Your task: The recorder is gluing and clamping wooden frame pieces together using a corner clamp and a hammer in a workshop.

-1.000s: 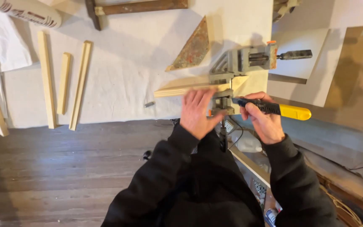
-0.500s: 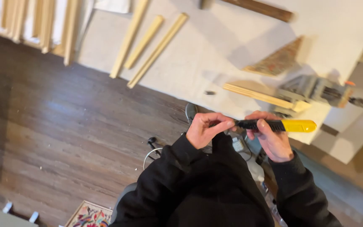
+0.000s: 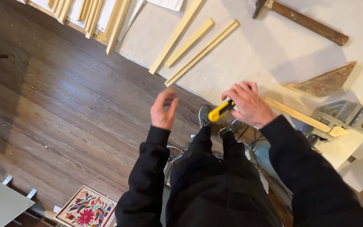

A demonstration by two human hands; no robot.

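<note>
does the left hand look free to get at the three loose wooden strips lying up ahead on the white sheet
Probably yes: the left hand is open and empty, and only bare floor lies between it and the wooden strips.

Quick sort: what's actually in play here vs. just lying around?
In play:
- right hand, closed around the yellow-handled tool
- left hand, open and holding nothing
- wooden strip lying right beside the right hand
- grey metal clamp at that strip's end

Lying about:
- three loose wooden strips
- hammer
- triangular patterned piece
- embroidered floral cloth
</note>
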